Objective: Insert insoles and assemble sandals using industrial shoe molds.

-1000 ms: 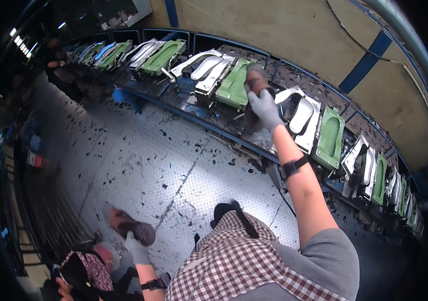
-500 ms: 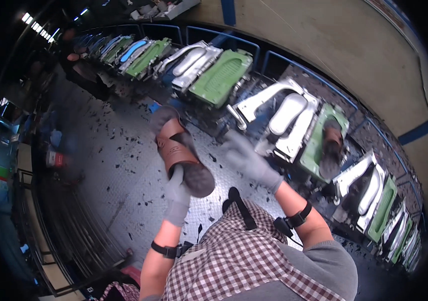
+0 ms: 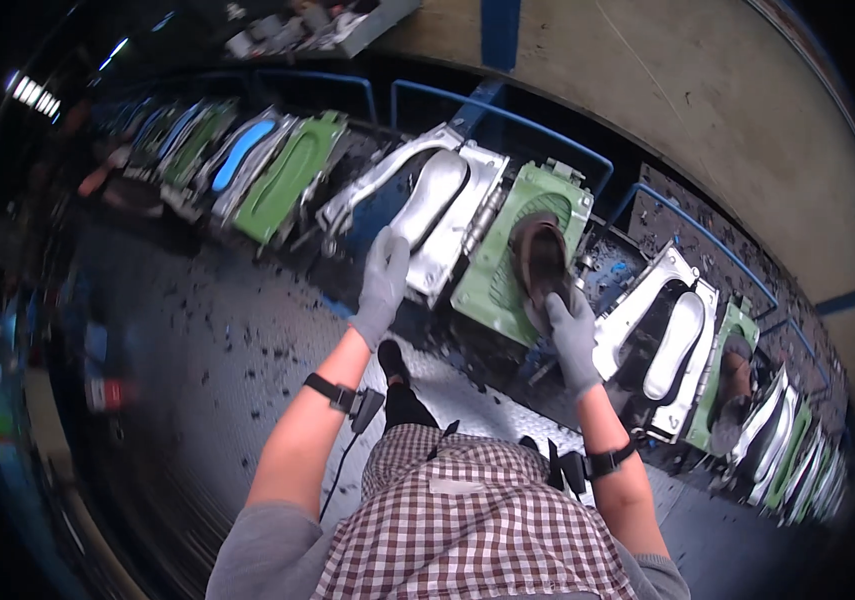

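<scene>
A brown sandal with a dark sole lies over the green mould half in front of me, to the right. My right hand, in a grey glove, grips the sandal's near end between thumb and fingers. To the left, my gloved left hand is empty, its fingers stretched out beside the silver foot-shaped form. I cannot tell whether its fingertips touch the metal. Another brown sandal rests on a green mould half farther right.
Several more open moulds, silver and green, run in a row to both sides; one at left holds a bright blue sole-shaped piece. Blue rails stand behind them. Dark scraps litter the metal floor. A person stands at far left.
The sandal has passed from my left hand to my right and now lies over the green mould half. My left hand has moved to the silver form. The view has shifted along the row.
</scene>
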Available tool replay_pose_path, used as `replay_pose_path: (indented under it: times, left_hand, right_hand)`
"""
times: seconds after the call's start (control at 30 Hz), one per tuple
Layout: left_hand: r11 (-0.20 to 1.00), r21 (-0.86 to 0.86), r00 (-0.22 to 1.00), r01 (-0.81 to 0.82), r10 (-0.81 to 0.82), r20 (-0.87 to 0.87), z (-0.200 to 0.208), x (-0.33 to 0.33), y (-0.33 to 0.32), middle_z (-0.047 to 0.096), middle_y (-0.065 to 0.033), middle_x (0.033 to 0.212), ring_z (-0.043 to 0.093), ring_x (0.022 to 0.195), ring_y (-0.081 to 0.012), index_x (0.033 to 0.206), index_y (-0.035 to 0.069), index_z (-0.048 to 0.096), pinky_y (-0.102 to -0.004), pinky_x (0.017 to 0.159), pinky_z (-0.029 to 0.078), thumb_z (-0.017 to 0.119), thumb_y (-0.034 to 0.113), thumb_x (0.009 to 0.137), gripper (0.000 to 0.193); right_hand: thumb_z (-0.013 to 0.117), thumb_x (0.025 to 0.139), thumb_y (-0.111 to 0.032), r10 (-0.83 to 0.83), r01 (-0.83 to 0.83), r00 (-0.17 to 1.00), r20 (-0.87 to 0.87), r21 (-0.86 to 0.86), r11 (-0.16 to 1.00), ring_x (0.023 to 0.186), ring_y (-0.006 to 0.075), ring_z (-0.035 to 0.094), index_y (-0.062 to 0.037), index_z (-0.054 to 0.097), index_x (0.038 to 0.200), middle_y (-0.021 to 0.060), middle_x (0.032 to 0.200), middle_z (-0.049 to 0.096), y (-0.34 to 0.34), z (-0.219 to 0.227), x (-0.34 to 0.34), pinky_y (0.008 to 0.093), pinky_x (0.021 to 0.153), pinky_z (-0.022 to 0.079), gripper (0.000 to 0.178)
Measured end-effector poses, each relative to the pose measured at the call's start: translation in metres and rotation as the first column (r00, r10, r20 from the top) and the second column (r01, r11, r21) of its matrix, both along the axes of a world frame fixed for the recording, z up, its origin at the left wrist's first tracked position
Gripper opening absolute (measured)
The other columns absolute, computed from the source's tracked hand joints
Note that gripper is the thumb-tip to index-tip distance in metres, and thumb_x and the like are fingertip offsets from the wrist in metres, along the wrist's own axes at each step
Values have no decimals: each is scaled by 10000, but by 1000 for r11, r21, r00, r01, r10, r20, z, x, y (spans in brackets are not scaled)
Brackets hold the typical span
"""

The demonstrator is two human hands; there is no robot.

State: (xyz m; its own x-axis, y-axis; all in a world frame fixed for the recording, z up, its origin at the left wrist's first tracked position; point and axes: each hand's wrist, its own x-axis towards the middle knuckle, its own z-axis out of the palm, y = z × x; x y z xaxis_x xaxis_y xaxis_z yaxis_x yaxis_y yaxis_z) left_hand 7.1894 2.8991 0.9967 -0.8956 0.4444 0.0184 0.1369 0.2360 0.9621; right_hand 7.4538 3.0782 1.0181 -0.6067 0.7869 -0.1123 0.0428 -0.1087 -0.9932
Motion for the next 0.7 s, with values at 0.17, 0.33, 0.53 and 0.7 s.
replay_pose_path:
  times: [0.17,0.33,0.53,0.7]
  left_hand:
    - [919,-6,873,394,-372,314,-40,-129,80,679,-130,1220,630,1087,-177,1363,-61,578,-301,977,496,519,470,1063,612]
    - [812,320,489,487,-558,671,-109,-181,137,707,-72,1083,642,1005,-145,1246,-25,653,-297,887,524,497,576,1046,653]
    - [746,521,355,415,-660,662,-91,-164,114,689,-56,1084,639,941,-124,1253,-5,649,-289,835,537,536,569,1041,622]
    - [710,278,641,647,-704,306,-64,-166,63,654,-90,1194,621,1054,-203,1298,-30,576,-358,954,517,497,558,1064,638]
  right_hand:
    - [635,987,-128,-234,215,957,172,123,969,1113,145,609,60,583,1363,85,1214,674,-32,50,-53,300,1009,467,423]
    - [654,961,-126,-262,257,959,105,58,965,1134,161,622,76,582,1376,102,1247,678,-22,64,-149,306,1023,473,467]
    - [623,981,-167,-556,255,730,399,595,762,1115,247,695,-40,623,1369,139,1225,717,8,37,-221,335,993,500,408]
    - [647,950,-289,-227,-232,754,616,574,785,1007,378,694,-201,677,1288,160,1075,704,-14,12,-278,459,871,549,351]
